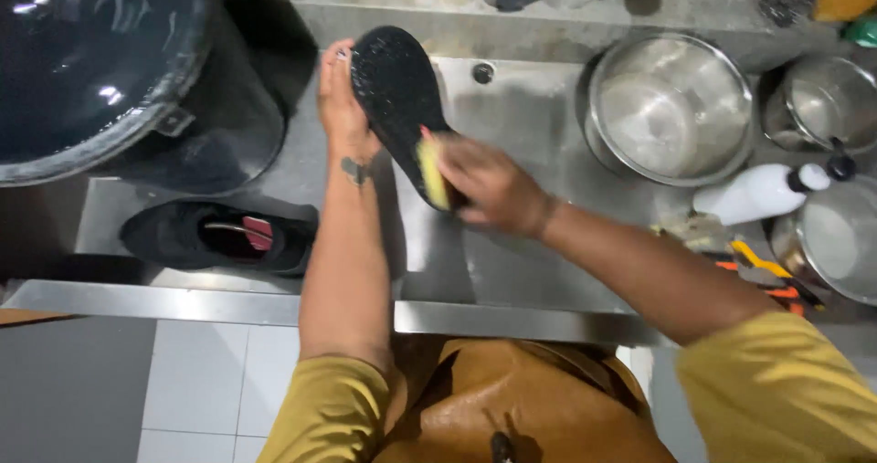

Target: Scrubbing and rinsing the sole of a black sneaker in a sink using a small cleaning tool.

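Shoe (397, 93) held sole-up over the sink basin (512, 125), near centre. Left hand (340, 107) at 9 o'clock of the shoe, gripping its edge. Right hand (489, 184) at 5 o'clock of the shoe, pressing a sponge (431, 175) against the sole's lower end. Second shoe (219, 235) lying in the basin at 8 o'clock of the held shoe, well apart. Large tub (91, 61) at 10 o'clock, overhanging the basin. Drain hole (482, 72) at 2 o'clock, near the shoe. Steel bowl (671, 107) at 3 o'clock. Bottle (763, 192) lying at 4 o'clock, between the bowl and a pot (836, 239).
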